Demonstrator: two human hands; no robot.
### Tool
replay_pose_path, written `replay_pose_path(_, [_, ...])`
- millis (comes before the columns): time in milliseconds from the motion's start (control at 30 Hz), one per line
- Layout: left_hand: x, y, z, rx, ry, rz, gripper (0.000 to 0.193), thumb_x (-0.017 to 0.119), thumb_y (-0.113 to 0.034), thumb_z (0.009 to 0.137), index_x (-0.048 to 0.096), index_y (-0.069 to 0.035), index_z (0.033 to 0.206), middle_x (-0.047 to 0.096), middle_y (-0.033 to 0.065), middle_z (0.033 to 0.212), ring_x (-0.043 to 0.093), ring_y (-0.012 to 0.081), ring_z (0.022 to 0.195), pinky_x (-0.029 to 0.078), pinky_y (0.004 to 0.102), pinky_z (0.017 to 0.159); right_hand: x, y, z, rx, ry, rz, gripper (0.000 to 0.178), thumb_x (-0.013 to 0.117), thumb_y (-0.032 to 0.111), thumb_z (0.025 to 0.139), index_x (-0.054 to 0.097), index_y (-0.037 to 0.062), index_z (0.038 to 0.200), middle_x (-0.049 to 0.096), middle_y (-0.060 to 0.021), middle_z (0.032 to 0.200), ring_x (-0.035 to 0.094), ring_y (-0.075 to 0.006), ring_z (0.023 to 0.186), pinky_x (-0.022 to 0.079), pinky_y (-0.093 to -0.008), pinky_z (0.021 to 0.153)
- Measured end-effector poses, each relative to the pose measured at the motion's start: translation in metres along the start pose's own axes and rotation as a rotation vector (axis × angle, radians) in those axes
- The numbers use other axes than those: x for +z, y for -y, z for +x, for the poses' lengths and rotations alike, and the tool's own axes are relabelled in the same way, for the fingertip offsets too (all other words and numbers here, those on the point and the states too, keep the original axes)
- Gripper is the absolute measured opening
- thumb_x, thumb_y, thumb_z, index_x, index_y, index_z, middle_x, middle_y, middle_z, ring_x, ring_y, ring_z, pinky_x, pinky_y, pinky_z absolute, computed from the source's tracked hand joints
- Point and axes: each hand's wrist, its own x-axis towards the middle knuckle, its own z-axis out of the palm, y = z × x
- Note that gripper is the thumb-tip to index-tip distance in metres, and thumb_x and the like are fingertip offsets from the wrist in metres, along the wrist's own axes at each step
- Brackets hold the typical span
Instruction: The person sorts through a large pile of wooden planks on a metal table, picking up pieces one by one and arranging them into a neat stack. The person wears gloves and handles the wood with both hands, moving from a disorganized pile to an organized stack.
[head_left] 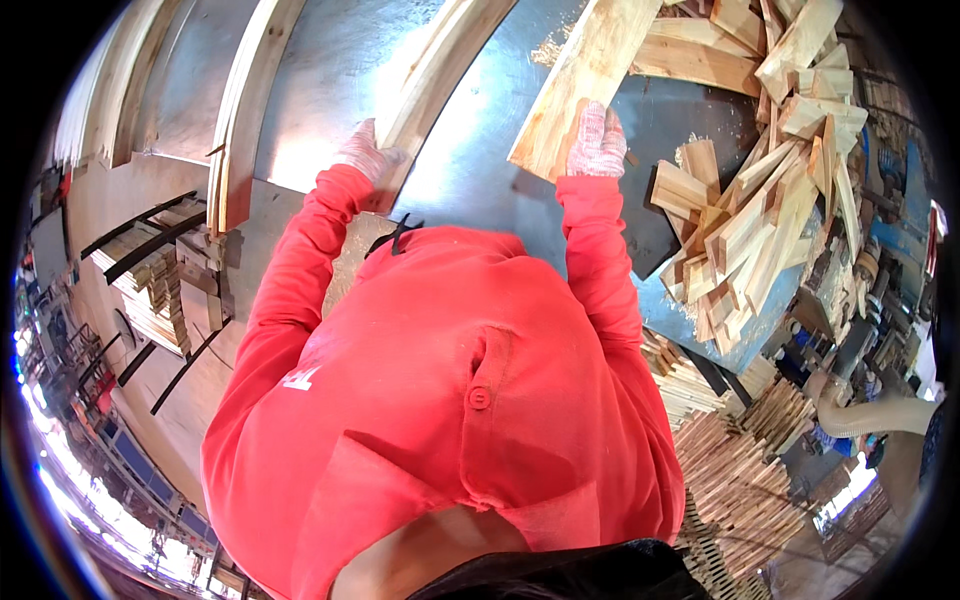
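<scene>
Well left of the left hand [366,152], stacked strips [240,115] jut over the near edge of the surface [480,125]. That hand's gloved fingers touch a long beam's [440,75] left side, near its close end; whether they are clenched on it, I cannot tell. Farther right, a board [575,85] lies under the right hand's [597,148] gloved fingers, at its right edge, their grip also unclear. Right of those fingers, offcuts [745,240] form a jumbled heap.
</scene>
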Motion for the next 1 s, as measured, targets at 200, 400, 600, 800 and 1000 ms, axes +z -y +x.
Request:
replay_pose_path(200, [0.035,-0.017,-0.015,-0.025,-0.010,0.460,0.072,0.062,-0.042,0.084,0.033,-0.006,0.140,0.060,0.0277,0.117,0.062,0.0403,0.106,0.048,0.0473,0.092,0.033,0.034,-0.022,-0.173,0.057,-0.076,0.039,0.053,0.031,0.098,0.055,0.0002,0.121,0.065,-0.0097,0.107,0.061,-0.0178,0.093,0.048,-0.0320,0.083])
replay_pose_path(400, [0.007,-0.042,-0.031,0.468,-0.313,0.046,0.092,0.071,-0.038,0.080,0.022,0.002,0.147,0.045,0.0269,0.137,0.052,0.0368,0.122,0.044,0.0438,0.101,0.054,0.074,-0.056,-0.243,0.106,-0.025,0.037,0.054,0.031,0.097,0.055,0.0000,0.118,0.065,-0.0094,0.105,0.060,-0.0159,0.092,0.050,-0.0311,0.083])
replay_pose_path(600, [-0.013,-0.170,-0.048,0.600,0.422,-0.567,0.048,0.067,-0.021,0.085,0.054,0.005,0.124,0.066,0.0116,0.107,0.060,0.0169,0.096,0.048,0.0330,0.087,0.034,0.067,-0.081,-0.409,-0.006,-0.356,0.048,0.065,0.028,0.090,0.052,-0.0002,0.127,0.064,-0.0146,0.104,0.063,-0.0231,0.090,0.052,-0.0354,0.080])
replay_pose_path(800, [-0.021,-0.172,-0.026,0.698,0.485,-0.083,0.035,0.063,-0.014,0.084,0.059,-0.003,0.117,0.068,0.0119,0.099,0.065,0.0200,0.089,0.051,0.0347,0.080,-0.077,0.207,-0.098,-0.987,-0.276,-1.167,0.073,0.079,0.021,0.065,0.052,0.0079,0.131,0.061,-0.0126,0.114,0.061,-0.0341,0.097,0.050,-0.0434,0.085])
replay_pose_path(1000, [-0.031,-0.228,-0.035,1.327,0.551,0.729,0.031,0.067,-0.016,0.082,0.061,-0.010,0.112,0.064,0.0203,0.082,0.063,0.0409,0.081,0.050,0.0440,0.070,-0.134,0.261,-0.172,-0.465,-0.093,-1.884,0.054,0.066,0.048,0.080,0.061,0.0136,0.122,0.057,-0.0114,0.125,0.056,-0.0335,0.113,0.046,-0.0444,0.094])
